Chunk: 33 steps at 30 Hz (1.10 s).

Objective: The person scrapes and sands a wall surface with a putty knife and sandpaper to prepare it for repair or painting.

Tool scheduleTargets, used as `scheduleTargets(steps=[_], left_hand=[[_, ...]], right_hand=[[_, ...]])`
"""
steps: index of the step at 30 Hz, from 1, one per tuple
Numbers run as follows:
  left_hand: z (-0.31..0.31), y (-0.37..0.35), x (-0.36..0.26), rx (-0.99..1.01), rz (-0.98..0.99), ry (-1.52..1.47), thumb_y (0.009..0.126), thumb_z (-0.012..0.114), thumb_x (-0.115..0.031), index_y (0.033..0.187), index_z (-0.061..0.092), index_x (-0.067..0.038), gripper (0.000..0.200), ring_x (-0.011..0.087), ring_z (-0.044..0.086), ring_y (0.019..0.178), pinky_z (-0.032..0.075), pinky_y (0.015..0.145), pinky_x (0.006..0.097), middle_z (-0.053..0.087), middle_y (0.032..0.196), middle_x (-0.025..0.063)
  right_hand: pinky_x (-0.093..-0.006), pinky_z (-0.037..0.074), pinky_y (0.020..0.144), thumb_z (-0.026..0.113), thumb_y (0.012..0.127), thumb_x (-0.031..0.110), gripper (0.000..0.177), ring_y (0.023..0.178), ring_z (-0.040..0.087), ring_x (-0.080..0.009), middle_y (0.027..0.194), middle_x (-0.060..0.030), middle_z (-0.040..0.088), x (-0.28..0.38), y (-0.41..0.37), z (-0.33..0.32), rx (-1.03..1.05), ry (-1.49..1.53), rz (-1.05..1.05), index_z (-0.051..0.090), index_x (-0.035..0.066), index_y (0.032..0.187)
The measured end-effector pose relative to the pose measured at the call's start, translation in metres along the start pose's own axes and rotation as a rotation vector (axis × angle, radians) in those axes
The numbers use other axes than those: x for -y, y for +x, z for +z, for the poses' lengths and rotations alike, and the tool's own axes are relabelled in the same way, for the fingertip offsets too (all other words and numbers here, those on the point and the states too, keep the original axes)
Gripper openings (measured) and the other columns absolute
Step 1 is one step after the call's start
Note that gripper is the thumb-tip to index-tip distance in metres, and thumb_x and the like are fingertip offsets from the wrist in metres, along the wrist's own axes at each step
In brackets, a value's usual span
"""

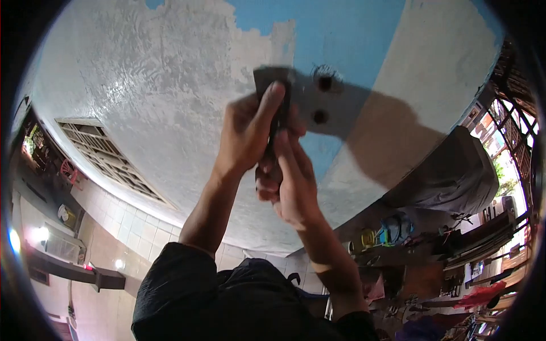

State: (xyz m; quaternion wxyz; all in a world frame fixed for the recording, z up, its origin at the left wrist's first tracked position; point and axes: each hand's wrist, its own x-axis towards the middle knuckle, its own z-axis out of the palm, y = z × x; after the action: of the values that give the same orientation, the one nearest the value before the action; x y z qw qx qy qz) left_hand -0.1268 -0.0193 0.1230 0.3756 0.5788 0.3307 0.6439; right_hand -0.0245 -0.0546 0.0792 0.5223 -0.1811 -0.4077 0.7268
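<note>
Both hands hold a dark putty knife (265, 77) up in front of a wall (170, 74) coated in patchy white-grey filler and blue paint. Its wide blade points upward. My left hand (245, 128) is closed around the upper part, with the thumb laid along the blade. Lower down, my right hand (294, 182) grips the handle, its thumb pointing up. The blade's top edge lies over the border between filler and blue paint. Just right of it are an upper hole (325, 83) and a lower hole (320, 117) in the wall. A broad shadow falls across them.
A slatted vent (111, 156) is set in the wall at left. At right stand a dark covered bulky object (455, 170) and, below it, cluttered boards and tools. White tiles (133, 227) run along the lower left.
</note>
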Motion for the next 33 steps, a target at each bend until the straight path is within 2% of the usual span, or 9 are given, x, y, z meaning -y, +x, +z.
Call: scheduleTargets(steps=[1, 7, 13, 18, 22, 28, 30, 31, 33], left_hand=[[-0.002, -0.005, 0.010, 0.018, 0.010, -0.007, 0.099, 0.051, -0.037, 0.083, 0.067, 0.002, 0.045, 0.0124, 0.064, 0.060, 0.051, 0.053, 0.0259, 0.067, 0.066, 0.0108], [0.003, 0.002, -0.012, -0.028, -0.037, -0.014, 0.099, 0.051, -0.037, 0.081, 0.067, 0.003, 0.047, 0.0127, 0.064, 0.059, 0.051, 0.053, 0.0262, 0.067, 0.065, 0.0109], [-0.003, -0.008, 0.016, 0.010, 0.021, -0.003, 0.099, 0.052, -0.038, 0.081, 0.067, 0.003, 0.048, 0.0131, 0.065, 0.059, 0.051, 0.052, 0.0259, 0.068, 0.065, 0.0117], [0.003, 0.004, -0.007, -0.053, -0.088, -0.068, 0.098, 0.052, -0.038, 0.080, 0.067, 0.004, 0.048, 0.0140, 0.065, 0.060, 0.051, 0.053, 0.0261, 0.067, 0.065, 0.0122], [0.003, -0.016, 0.028, -0.029, -0.012, -0.066, 0.098, 0.052, -0.037, 0.082, 0.066, 0.004, 0.047, 0.0147, 0.065, 0.060, 0.051, 0.052, 0.0256, 0.067, 0.065, 0.0126], [0.010, 0.003, 0.001, -0.071, -0.066, -0.118, 0.099, 0.052, -0.038, 0.084, 0.066, 0.003, 0.045, 0.0136, 0.064, 0.059, 0.051, 0.052, 0.0258, 0.067, 0.066, 0.0122], [0.011, -0.003, 0.009, -0.090, -0.059, -0.089, 0.099, 0.052, -0.039, 0.084, 0.066, 0.003, 0.046, 0.0134, 0.064, 0.059, 0.051, 0.052, 0.0257, 0.067, 0.066, 0.0119], [0.013, -0.012, 0.018, -0.072, -0.068, -0.115, 0.100, 0.050, -0.038, 0.084, 0.065, 0.003, 0.047, 0.0134, 0.064, 0.060, 0.051, 0.055, 0.0256, 0.067, 0.066, 0.0116], [0.013, -0.034, 0.043, -0.012, -0.128, -0.110, 0.101, 0.049, -0.037, 0.083, 0.065, 0.003, 0.047, 0.0131, 0.064, 0.063, 0.051, 0.057, 0.0256, 0.067, 0.066, 0.0114]], right_hand=[[-0.0226, 0.033, 0.041, 0.041, 0.103, 0.040, 0.025, 0.049, 0.039, -0.0072, 0.073, 0.0017, 0.044, -0.009, -0.006, 0.000, -0.070, -0.026, 0.011, 0.048, 0.016, 0.108], [-0.0229, 0.034, 0.041, 0.042, 0.102, 0.040, 0.026, 0.049, 0.040, -0.0073, 0.074, 0.0013, 0.045, 0.008, 0.004, 0.004, 0.062, -0.012, -0.031, 0.048, 0.015, 0.109], [-0.0233, 0.034, 0.040, 0.044, 0.102, 0.039, 0.026, 0.049, 0.041, -0.0070, 0.075, 0.0011, 0.046, -0.011, -0.009, -0.004, -0.042, -0.015, 0.011, 0.048, 0.014, 0.104], [-0.0215, 0.032, 0.041, 0.043, 0.102, 0.039, 0.025, 0.049, 0.039, -0.0058, 0.075, 0.0021, 0.046, 0.012, 0.000, 0.006, 0.011, -0.046, 0.001, 0.048, 0.015, 0.104], [-0.0213, 0.031, 0.041, 0.043, 0.102, 0.039, 0.025, 0.050, 0.038, -0.0050, 0.073, 0.0024, 0.045, -0.011, -0.015, -0.012, -0.063, -0.089, 0.035, 0.047, 0.014, 0.101], [-0.0212, 0.032, 0.041, 0.043, 0.103, 0.037, 0.025, 0.049, 0.038, -0.0048, 0.072, 0.0028, 0.046, 0.012, 0.001, -0.003, 0.008, -0.119, -0.042, 0.048, 0.013, 0.097], [-0.0211, 0.033, 0.041, 0.044, 0.102, 0.037, 0.025, 0.050, 0.038, -0.0046, 0.072, 0.0032, 0.046, 0.006, -0.001, -0.010, -0.016, -0.145, -0.039, 0.048, 0.013, 0.097], [-0.0214, 0.030, 0.043, 0.043, 0.103, 0.033, 0.025, 0.050, 0.036, -0.0030, 0.067, 0.0052, 0.041, -0.006, -0.007, -0.019, -0.028, -0.114, -0.051, 0.051, 0.009, 0.104], [-0.0204, 0.032, 0.042, 0.041, 0.104, 0.031, 0.022, 0.049, 0.037, -0.0037, 0.067, 0.0045, 0.042, -0.035, -0.026, -0.040, -0.064, -0.122, -0.068, 0.050, 0.011, 0.100]])
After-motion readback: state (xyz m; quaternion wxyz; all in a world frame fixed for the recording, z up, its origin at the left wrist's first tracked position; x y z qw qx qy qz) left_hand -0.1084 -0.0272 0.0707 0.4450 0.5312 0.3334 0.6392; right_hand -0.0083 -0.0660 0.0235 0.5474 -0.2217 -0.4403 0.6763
